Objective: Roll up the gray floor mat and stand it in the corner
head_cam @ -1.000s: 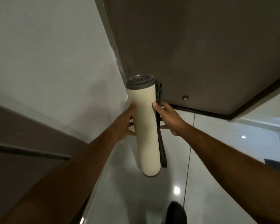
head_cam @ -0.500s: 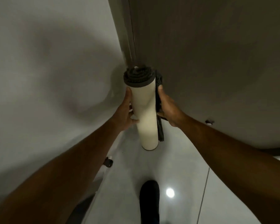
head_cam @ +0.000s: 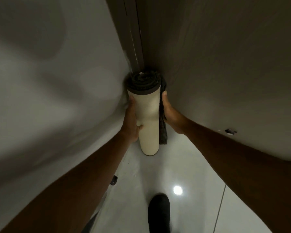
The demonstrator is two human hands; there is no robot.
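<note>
Placement step: rolled mat (head_cam: 148, 118) upright in the corner between wall (head_cam: 57, 81) and door (head_cam: 225, 64), bottom end on the floor (head_cam: 183, 165), left hand (head_cam: 131, 121) and right hand (head_cam: 170, 113) clamped on its sides; next, judged: release gently, checking it stands.

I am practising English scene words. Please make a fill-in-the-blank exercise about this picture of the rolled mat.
1. The rolled mat stands ____ on the floor.
2. The left hand and the right hand hold the roll from ____ sides.
3. The outside of the roll is ____ in colour.
4. Near the bottom edge, a ____ shoe is on the tiles.

Missing words: upright; opposite; cream; black
</note>
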